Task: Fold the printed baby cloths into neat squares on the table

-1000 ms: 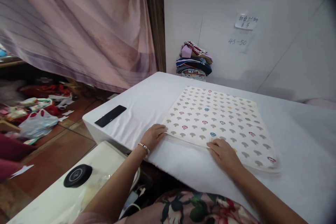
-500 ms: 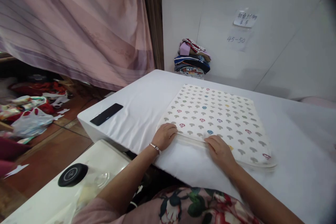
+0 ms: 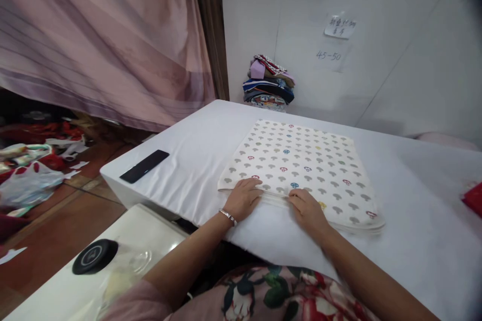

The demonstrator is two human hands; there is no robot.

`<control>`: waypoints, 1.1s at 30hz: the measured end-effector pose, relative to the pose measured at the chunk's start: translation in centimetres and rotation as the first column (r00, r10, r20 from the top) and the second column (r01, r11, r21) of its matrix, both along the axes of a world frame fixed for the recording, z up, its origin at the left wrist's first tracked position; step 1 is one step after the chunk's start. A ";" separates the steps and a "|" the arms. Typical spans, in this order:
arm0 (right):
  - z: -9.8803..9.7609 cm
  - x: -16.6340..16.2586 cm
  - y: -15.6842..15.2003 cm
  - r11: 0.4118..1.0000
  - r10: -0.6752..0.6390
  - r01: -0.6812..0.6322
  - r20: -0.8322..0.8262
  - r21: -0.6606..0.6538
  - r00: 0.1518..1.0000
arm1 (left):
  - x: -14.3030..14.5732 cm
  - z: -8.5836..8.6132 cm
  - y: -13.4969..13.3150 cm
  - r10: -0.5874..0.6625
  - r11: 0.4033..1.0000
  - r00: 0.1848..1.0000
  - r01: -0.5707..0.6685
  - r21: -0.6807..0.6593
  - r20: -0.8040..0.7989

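A folded cream cloth (image 3: 301, 160) printed with small grey, red and blue mushrooms lies flat on the white-covered table (image 3: 196, 160). My left hand (image 3: 244, 199) rests on its near edge towards the left corner, fingers curled over the layered edge. My right hand (image 3: 307, 209) lies close beside it on the same near edge, fingers bent and pressing on the cloth. The two hands are about a hand's width apart. A thin bracelet circles my left wrist.
A black phone (image 3: 144, 166) lies near the table's left edge. A pile of folded clothes (image 3: 268, 83) stands at the back by the wall. A black round disc (image 3: 90, 256) sits on a white surface at the lower left. Bags litter the floor at left. Something red (image 3: 473, 198) shows at the right edge.
My left hand has slid right along the cloth's near edge, closing the gap to my right hand. The view has shifted slightly rightwards.
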State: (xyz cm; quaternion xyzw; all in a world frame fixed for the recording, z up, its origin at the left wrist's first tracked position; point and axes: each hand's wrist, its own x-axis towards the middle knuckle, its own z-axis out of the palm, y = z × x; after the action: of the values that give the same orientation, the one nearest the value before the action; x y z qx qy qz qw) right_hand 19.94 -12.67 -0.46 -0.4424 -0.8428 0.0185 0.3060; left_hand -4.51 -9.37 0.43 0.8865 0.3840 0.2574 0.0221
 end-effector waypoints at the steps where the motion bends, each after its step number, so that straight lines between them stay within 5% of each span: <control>1: 0.1 0.0 -0.1 1.000 0.000 0.000 0.019 -0.002 1.000 | 0.2 0.0 0.0 -0.006 1.000 1.000 0.006 -0.011 -0.021; 14: 0.7 -0.4 -0.6 1.000 -0.003 0.005 0.159 -0.016 0.987 | 2.7 0.3 1.1 -0.118 0.988 0.967 0.137 0.068 -0.224; 33: 0.2 -0.7 -0.2 0.995 -0.095 0.093 0.279 0.022 0.955 | 2.6 0.3 0.8 -0.130 0.984 0.973 0.150 0.097 -0.191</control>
State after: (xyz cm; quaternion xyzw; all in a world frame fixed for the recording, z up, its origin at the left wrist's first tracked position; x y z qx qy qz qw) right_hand 19.24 -12.84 -0.24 -0.4789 -0.8556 -0.0624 0.1860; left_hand -1.95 -8.53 0.71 0.9311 0.3061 0.1931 -0.0446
